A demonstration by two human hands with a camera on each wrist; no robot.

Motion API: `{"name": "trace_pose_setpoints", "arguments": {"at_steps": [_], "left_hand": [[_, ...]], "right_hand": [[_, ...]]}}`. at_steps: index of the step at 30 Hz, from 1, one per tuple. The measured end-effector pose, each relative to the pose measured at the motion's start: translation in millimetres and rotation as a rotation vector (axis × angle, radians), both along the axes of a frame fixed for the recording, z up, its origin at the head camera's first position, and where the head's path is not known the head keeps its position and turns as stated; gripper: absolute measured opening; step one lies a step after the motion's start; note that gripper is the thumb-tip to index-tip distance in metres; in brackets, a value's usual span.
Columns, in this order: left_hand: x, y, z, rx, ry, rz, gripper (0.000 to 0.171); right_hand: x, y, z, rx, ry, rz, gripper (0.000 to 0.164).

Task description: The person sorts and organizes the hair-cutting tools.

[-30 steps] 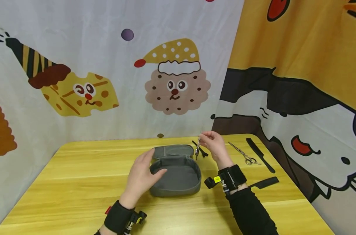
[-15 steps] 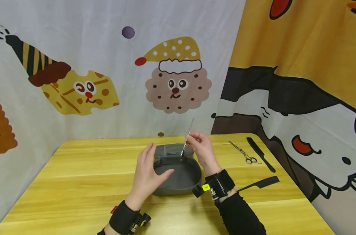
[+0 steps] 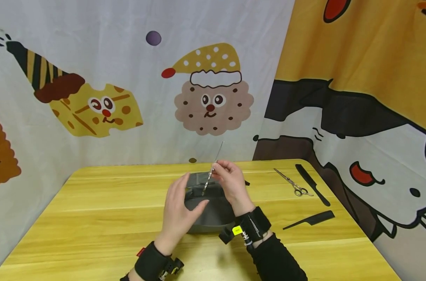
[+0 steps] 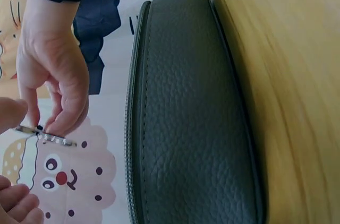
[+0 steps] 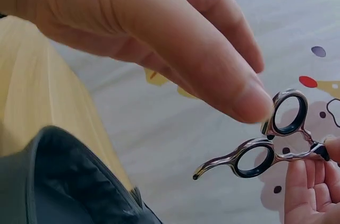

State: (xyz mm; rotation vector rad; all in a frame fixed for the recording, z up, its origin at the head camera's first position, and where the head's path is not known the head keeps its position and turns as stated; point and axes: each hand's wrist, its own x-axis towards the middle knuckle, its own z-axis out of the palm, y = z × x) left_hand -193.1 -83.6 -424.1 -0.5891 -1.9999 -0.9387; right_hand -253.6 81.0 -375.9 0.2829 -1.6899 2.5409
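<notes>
My right hand (image 3: 232, 185) pinches a pair of silver haircutting scissors (image 3: 208, 179) between thumb and fingers, blades pointing up and finger rings down. The rings, lined in black, show in the right wrist view, with a curved finger rest on the handle (image 5: 226, 163). Over the left side of an open dark grey zip case (image 4: 191, 112), my left hand (image 3: 179, 210) is spread with its thumb apart. That thumb is near the scissors' rings; contact is unclear. Both hands partly hide the case, whose lid (image 3: 199, 178) is folded back.
On the right of the wooden table (image 3: 104, 218) lie a second pair of scissors (image 3: 290, 182), a black comb (image 3: 309, 181) and a black tail comb (image 3: 320, 218). A small black item (image 3: 247, 183) peeks out behind my right hand. A printed curtain (image 3: 111, 152) hangs behind.
My right hand has carried the scissors leftward from beside the case to above it, and they now tilt more. My left hand has shifted slightly right.
</notes>
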Motion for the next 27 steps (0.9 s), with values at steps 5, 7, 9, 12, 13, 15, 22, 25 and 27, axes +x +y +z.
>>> {"name": "trace_pose_setpoints", "arguments": {"at_steps": [5, 7, 9, 12, 13, 15, 22, 25, 27], "left_hand": [[0.7, 3.0, 0.8, 0.027, 0.060, 0.000, 0.086], [1.1, 3.6, 1.1, 0.038, 0.075, 0.005, 0.081], [1.1, 4.0, 1.2, 0.047, 0.091, 0.011, 0.077], [1.0, 3.9, 0.6, 0.058, 0.098, 0.015, 0.069], [0.9, 3.9, 0.3, 0.063, 0.096, 0.013, 0.066], [1.1, 3.6, -0.1, 0.069, 0.084, 0.007, 0.059], [1.1, 3.9, -0.7, 0.099, 0.059, -0.008, 0.042], [0.7, 4.2, -1.1, 0.107, 0.073, -0.012, 0.039], [0.4, 4.2, -1.6, 0.113, 0.083, -0.016, 0.035]], "right_hand": [[3.0, -6.4, -1.6, -0.044, -0.028, 0.005, 0.010], [4.2, -8.4, -2.8, -0.055, -0.037, 0.004, 0.007], [5.6, -10.2, -4.1, -0.057, -0.044, 0.003, 0.003], [7.6, -12.9, -5.4, -0.066, -0.054, 0.010, 0.004], [8.3, -13.8, -5.6, -0.070, -0.057, 0.013, 0.004], [9.6, -15.5, -6.1, -0.074, -0.061, 0.019, 0.004], [12.8, -20.1, -7.8, -0.107, -0.079, 0.029, 0.007], [14.1, -20.8, -7.9, -0.122, -0.084, 0.038, 0.008], [14.6, -20.9, -8.3, -0.127, -0.087, 0.045, 0.007]]}}
